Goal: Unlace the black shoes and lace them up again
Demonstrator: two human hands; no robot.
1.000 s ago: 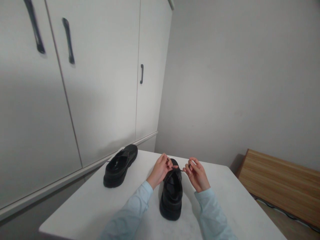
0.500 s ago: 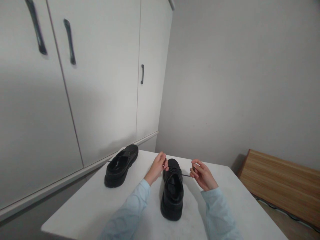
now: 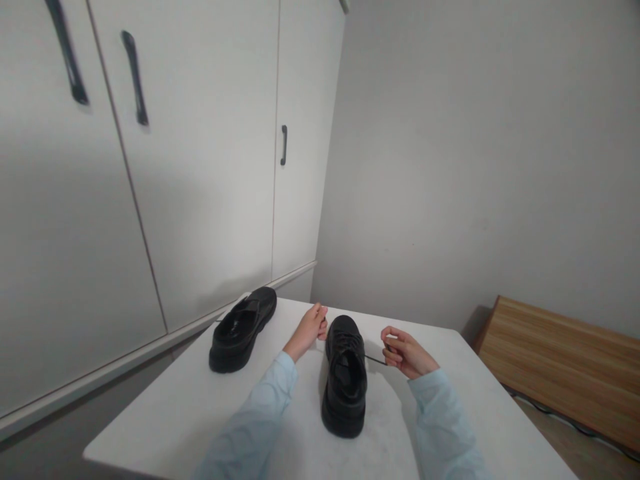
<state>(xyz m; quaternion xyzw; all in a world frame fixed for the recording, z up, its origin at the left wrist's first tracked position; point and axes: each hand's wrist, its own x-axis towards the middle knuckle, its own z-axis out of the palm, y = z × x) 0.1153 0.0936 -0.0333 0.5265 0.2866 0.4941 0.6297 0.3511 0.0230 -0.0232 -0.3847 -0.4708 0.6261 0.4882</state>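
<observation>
Head view: chunky black leather lace-up shoe (image 3: 344, 380) stands on the white table (image 3: 175, 413) between the hands, left hand (image 3: 306, 329) and right hand (image 3: 404, 352) each pinching a thin black lace end (image 3: 375, 360).

Two black shoes (image 3: 345, 373), two hands (image 3: 306, 329)

single head view, forward and down over table (image 3: 450, 373)

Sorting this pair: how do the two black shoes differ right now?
The near shoe sits between the left hand and right hand, its lace pulled sideways; the far shoe lies untouched. The near shoe points straight away; the far shoe is angled. Both are black and chunky-soled.
</observation>
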